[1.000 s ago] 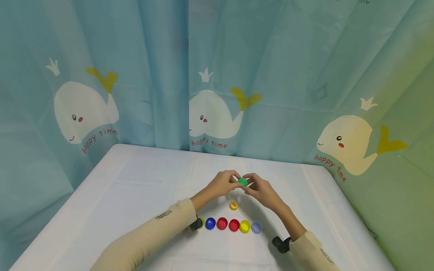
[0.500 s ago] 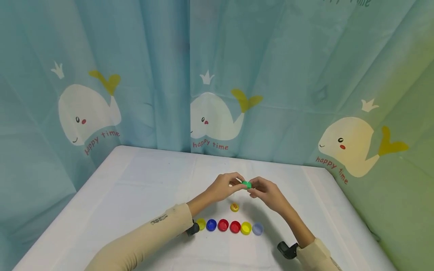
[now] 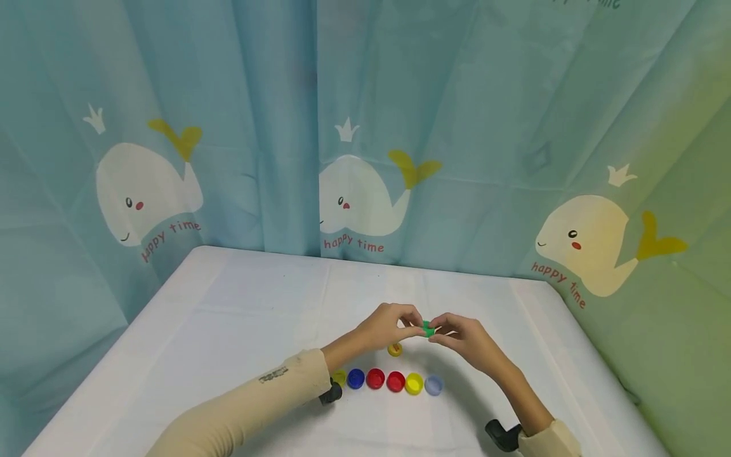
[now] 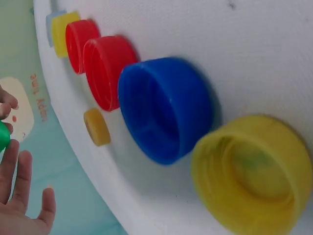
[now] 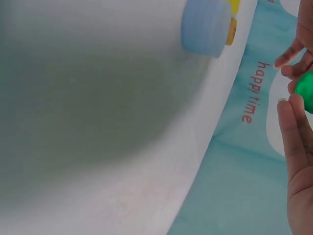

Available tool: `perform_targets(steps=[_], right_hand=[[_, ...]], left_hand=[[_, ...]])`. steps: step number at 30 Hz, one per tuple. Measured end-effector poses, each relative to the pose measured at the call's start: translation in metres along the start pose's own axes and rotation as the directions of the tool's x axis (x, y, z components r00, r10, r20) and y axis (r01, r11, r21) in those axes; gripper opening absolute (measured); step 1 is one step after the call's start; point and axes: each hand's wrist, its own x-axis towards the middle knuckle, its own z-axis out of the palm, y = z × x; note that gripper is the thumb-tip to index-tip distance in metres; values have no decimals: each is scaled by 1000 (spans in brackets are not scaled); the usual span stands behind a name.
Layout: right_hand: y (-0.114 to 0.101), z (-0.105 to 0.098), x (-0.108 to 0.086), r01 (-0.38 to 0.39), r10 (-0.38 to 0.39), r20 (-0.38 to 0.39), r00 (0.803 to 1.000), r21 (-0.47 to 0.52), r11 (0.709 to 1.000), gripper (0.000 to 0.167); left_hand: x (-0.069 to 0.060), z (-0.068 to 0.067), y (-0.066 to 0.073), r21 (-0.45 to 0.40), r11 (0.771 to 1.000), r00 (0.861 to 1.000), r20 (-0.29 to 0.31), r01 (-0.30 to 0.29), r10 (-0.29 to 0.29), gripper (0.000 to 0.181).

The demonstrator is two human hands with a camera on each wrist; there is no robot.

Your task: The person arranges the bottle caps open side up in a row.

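Observation:
Above the middle of the table, a green bottle cap (image 3: 428, 329) is held up between my two hands. My left hand (image 3: 384, 325) pinches it from the left with thumb and fingers. From the right, my right hand (image 3: 469, 343) pinches its other side. In the right wrist view only part of the green cap (image 5: 305, 92) shows, at the right edge by the fingers. Below the hands a small yellow cap with red marking (image 3: 395, 350) lies on the table, its top edge close under my left hand.
A row of open-side-up caps lies nearer me: yellow (image 4: 254, 176), blue (image 3: 356, 379), two red (image 3: 375, 379), yellow (image 3: 414, 384) and pale blue (image 3: 434, 385). My left sleeve partly covers the leftmost one in the head view. A whale-print curtain (image 3: 485, 127) stands behind the white table (image 3: 240, 317).
Both hands have moved right and slightly down toward me with the green cap. The cap has turned from face-on to more side-on. The row of caps stays put.

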Motion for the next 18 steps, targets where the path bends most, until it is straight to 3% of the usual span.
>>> perform_targets(steps=[5,11,16,18], right_hand=[[0,-7,-15,-27,27,67,997,-7,1000,11],[-4,-18,-33,-33,38,171,984,-30,999,8],[-8,-22,-41,-26,39,216,976,-60,998,7],[-8,-22,-44,-10,27,213,977,-78,997,7]], left_hand=[[-2,14,4,47,998,998,56,-42,40,12],[-3,27,13,172,977,980,174,-126,96,14],[0,34,19,252,954,967,231,-165,106,14],[1,37,22,290,943,962,260,-162,85,16]])
